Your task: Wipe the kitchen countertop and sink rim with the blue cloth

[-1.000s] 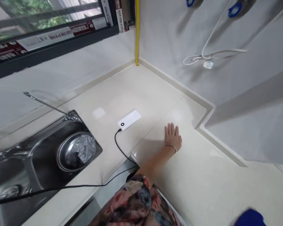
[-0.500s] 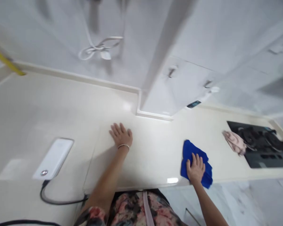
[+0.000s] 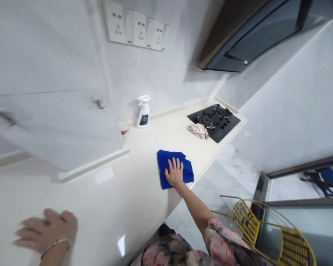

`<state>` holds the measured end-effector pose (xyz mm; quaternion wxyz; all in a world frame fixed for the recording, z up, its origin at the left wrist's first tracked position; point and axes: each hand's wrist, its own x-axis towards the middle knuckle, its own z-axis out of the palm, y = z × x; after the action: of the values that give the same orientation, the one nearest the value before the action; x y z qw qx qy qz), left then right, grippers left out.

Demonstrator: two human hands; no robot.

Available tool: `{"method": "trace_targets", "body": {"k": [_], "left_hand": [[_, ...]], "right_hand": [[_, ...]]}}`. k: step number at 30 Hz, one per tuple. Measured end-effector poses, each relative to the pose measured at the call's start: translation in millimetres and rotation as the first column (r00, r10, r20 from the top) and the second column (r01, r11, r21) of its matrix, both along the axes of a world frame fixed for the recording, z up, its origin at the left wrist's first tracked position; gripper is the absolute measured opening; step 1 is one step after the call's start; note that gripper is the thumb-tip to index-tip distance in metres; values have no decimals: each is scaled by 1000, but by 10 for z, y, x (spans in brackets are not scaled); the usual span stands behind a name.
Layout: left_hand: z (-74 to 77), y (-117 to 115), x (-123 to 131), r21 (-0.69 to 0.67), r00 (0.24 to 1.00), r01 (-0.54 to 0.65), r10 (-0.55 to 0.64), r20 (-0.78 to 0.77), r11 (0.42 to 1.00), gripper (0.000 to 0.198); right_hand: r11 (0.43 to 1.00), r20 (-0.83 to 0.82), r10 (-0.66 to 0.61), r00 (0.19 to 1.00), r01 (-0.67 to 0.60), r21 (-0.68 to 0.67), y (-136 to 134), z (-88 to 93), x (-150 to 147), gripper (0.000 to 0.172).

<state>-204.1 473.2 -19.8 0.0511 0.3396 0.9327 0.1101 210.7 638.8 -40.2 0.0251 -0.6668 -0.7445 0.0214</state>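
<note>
Centrally, just below the middle of the frame, the right hand [image 3: 174, 173] lies flat with fingers spread on a blue cloth [image 3: 166, 164], pressing it to the cream worktop [image 3: 133, 192] near its front edge; it grips nothing. At the lower left, the left hand [image 3: 46, 231] rests palm-down and open on the bare worktop, blurred, a thin bangle [image 3: 54, 245] at its wrist. Beyond the cloth, toward the upper middle, a white spray bottle [image 3: 143, 111] stands upright against the wall. To its right a crumpled pink cloth [image 3: 198, 130] lies touching the edge of a black gas hob [image 3: 215, 118]. At the lower right stands a yellow wire chair [image 3: 269, 231].
</note>
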Motion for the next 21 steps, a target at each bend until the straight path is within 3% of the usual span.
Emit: {"method": "trace_targets", "body": {"k": [2,5,10,14,21], "left_hand": [[31,129,146,36,997,76,-76,24,996,86],[-68,317,322,62,995,79,-82,52,995,87],[-238,412,346,51,999,48,-47,-26,998,87],[-192,424,302,24,997,42,-40,-66,999,91],[-144,445,333,-28,992,4,-8,-124,1000,92]], "right_hand": [[996,-37,88,995,-88,-1,46,20,211,65],[993,-46,118,992,-119,-1,158,19,637,63],[993,41,-118,992,118,17,629,-66,1076,65],[961,104,-276,955,273,41,1225,-132,923,70],[971,94,-236,967,237,5,2493,-131,454,74]]}}
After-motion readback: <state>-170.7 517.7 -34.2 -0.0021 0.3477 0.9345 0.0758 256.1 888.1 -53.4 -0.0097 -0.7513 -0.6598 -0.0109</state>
